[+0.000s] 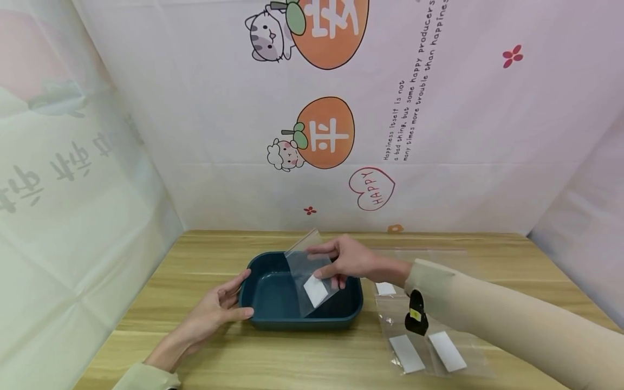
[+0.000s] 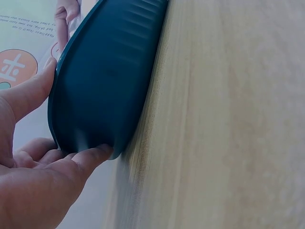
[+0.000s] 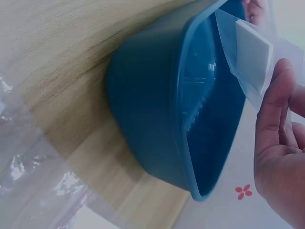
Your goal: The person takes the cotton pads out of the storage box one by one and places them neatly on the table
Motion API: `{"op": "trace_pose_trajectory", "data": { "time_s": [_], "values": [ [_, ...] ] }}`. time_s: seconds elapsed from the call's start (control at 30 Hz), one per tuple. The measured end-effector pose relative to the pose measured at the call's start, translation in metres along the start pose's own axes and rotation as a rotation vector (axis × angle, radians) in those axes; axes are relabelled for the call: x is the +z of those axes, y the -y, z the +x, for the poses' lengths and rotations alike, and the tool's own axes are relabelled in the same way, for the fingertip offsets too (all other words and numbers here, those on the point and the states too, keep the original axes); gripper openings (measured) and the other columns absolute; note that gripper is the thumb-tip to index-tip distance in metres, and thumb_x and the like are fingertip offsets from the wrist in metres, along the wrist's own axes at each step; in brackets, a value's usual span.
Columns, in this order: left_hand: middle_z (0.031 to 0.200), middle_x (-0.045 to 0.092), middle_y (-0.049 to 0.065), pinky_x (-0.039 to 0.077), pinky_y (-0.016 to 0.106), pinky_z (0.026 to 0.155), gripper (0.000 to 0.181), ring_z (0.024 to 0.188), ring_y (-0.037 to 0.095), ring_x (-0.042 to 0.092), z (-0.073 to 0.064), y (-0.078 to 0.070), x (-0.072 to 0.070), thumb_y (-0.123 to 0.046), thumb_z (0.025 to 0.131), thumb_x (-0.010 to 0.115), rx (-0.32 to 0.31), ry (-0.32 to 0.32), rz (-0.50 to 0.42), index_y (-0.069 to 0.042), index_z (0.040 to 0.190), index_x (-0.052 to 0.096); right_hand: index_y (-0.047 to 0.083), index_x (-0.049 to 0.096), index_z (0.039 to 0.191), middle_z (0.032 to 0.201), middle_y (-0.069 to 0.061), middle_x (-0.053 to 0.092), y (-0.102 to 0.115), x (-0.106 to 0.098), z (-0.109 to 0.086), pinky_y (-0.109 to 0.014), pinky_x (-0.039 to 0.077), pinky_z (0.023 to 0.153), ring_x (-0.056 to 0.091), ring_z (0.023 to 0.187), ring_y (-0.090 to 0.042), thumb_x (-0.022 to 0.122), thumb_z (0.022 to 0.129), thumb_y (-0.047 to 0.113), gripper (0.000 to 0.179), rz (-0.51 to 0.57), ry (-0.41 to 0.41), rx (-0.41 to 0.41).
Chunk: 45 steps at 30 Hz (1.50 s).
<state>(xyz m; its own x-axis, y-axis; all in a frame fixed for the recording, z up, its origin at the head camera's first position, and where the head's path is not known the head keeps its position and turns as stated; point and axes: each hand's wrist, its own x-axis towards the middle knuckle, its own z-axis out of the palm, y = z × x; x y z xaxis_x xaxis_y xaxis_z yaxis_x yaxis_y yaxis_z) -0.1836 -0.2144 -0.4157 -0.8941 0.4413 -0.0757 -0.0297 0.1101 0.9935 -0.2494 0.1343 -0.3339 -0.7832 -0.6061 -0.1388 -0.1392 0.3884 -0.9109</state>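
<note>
A dark teal rectangular basin (image 1: 274,297) with rounded corners stands on the wooden table. My left hand (image 1: 214,310) grips its left end, with the thumb near the front corner and the fingers at the back; the left wrist view shows this hand (image 2: 45,176) against the basin's outer wall. Over the basin's right half, my right hand (image 1: 355,258) pinches a clear zip-lock bag (image 1: 301,264) between thumb and fingers. Inside the bag lies a flat white rectangle (image 1: 316,291). The bag hangs tilted, its lower part within the basin's opening in the head view.
More clear zip-lock bags lie to the right of the basin, holding white rectangles (image 1: 407,353), partly under my right forearm. The wooden table (image 1: 312,357) meets a printed cloth backdrop (image 1: 219,135) at its back edge.
</note>
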Motion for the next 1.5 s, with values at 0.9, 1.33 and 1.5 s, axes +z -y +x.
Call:
{"op": "trace_pose_trajectory", "data": {
  "time_s": [0.9,1.33,1.5],
  "values": [
    [0.174,0.003,0.018,0.043,0.028,0.111,0.092,0.156,0.043,0.013,0.000,0.001,-0.001,-0.008,0.100,0.074,-0.004,0.008,-0.015,-0.008,0.170,0.014,0.005,0.049,0.157,0.148,-0.018,0.060,-0.007,-0.045,-0.066,-0.027,0.049,0.050,0.058,0.054,-0.017,0.081,0.094,0.012,0.071,0.077,-0.076,0.007],
    [0.174,0.003,0.017,0.043,0.024,0.109,0.093,0.156,0.042,0.015,-0.001,0.001,0.000,-0.009,0.099,0.074,0.005,0.013,-0.022,-0.008,0.170,0.013,0.000,0.040,0.161,0.158,-0.022,0.047,-0.031,-0.067,-0.114,-0.025,0.047,0.049,0.055,0.053,-0.016,0.077,0.097,0.010,0.075,0.134,-0.108,-0.004],
    [0.174,0.003,0.018,0.043,0.026,0.109,0.093,0.156,0.042,0.015,-0.001,0.001,0.000,-0.009,0.099,0.074,0.002,0.010,-0.021,-0.009,0.170,0.014,0.001,0.039,0.162,0.158,-0.021,0.047,-0.043,-0.077,-0.130,-0.025,0.047,0.049,0.055,0.053,-0.014,0.078,0.096,0.011,0.076,0.132,-0.146,0.000]
  ]
}}
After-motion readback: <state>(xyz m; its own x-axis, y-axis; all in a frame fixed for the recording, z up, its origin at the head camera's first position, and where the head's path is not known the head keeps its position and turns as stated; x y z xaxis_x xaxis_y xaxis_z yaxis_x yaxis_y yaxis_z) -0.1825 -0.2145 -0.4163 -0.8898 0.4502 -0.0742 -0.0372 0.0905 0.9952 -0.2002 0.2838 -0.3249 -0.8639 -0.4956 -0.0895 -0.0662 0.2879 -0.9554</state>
